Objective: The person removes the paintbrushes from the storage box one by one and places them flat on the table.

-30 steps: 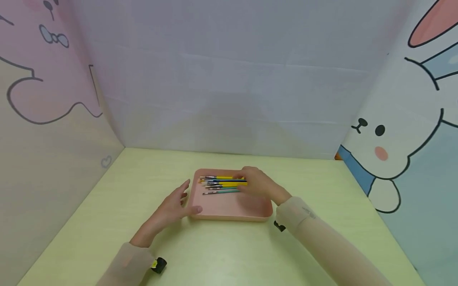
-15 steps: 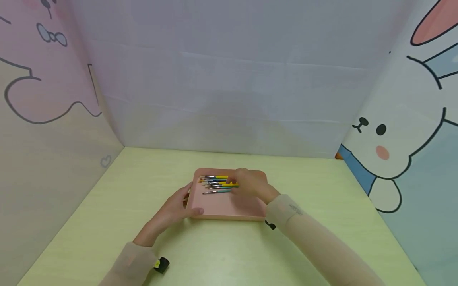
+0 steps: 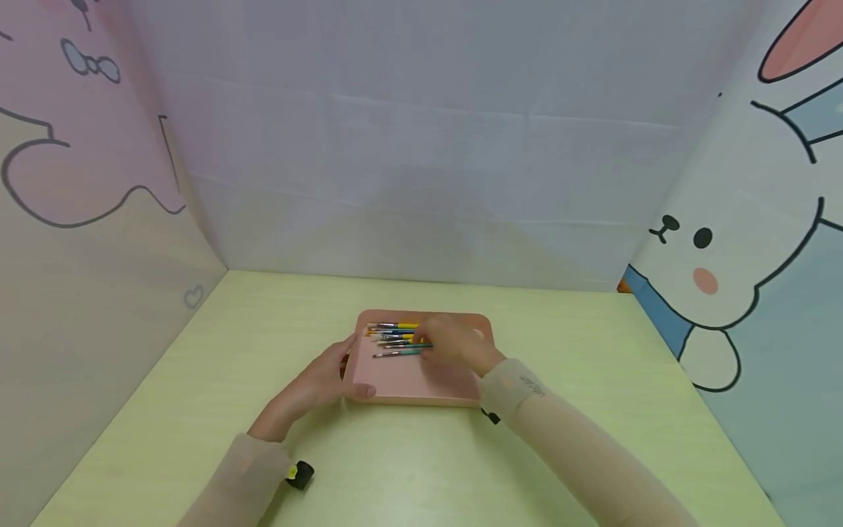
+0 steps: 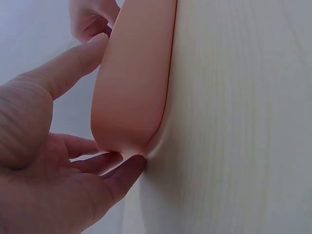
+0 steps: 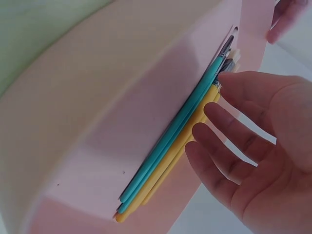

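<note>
A pink tray (image 3: 408,380) holds several paintbrushes (image 3: 397,354) lying side by side, bristles to the left, with teal, yellow and blue handles. My left hand (image 3: 317,382) holds the tray's near left corner. Its thumb lies on the front rim, and the other fingertips (image 4: 134,168) meet the side wall low by the table. My right hand (image 3: 457,344) is over the brushes and hides part of their handles in the head view. In the right wrist view, its loosely bent fingers (image 5: 214,112) come right up to the yellow handles (image 5: 168,161), near the ferrules.
The pale yellow table (image 3: 421,468) extends around the tray. A plain light sheet (image 3: 421,146) hangs behind it, and printed cartoon sheets (image 3: 744,256) flank both sides. Small black wrist devices (image 3: 301,475) show below the sleeves.
My right hand has moved left along the brushes, toward their ferrules. My left hand has come in against the tray's corner. The brushes lie about as before.
</note>
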Action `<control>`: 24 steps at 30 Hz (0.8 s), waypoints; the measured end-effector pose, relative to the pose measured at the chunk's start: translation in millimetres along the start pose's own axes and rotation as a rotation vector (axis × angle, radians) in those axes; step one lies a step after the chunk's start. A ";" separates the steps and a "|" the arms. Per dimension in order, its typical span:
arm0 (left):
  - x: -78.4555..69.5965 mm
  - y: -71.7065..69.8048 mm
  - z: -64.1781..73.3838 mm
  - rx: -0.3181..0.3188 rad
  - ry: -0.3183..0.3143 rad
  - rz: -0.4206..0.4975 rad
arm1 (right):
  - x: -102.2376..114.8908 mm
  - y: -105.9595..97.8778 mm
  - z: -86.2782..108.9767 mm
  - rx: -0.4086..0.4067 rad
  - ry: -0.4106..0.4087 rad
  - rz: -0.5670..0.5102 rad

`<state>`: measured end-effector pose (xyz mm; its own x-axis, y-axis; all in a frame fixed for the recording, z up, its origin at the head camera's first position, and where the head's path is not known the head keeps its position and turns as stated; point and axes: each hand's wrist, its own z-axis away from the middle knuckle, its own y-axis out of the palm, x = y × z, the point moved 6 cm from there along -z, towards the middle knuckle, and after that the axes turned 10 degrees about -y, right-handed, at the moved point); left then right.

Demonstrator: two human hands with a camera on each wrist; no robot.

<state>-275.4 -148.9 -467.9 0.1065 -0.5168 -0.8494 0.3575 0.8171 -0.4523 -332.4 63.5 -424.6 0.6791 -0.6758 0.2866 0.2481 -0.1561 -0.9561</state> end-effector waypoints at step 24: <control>2.5 3.1 6.1 0.009 0.070 -0.018 | -1.9 11.9 -8.8 -0.008 0.016 -0.013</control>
<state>-268.4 -149.2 -469.8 0.0348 -0.5118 -0.8584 0.3674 0.8053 -0.4653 -336.8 56.6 -437.1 0.6645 -0.6852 0.2982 0.2515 -0.1707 -0.9527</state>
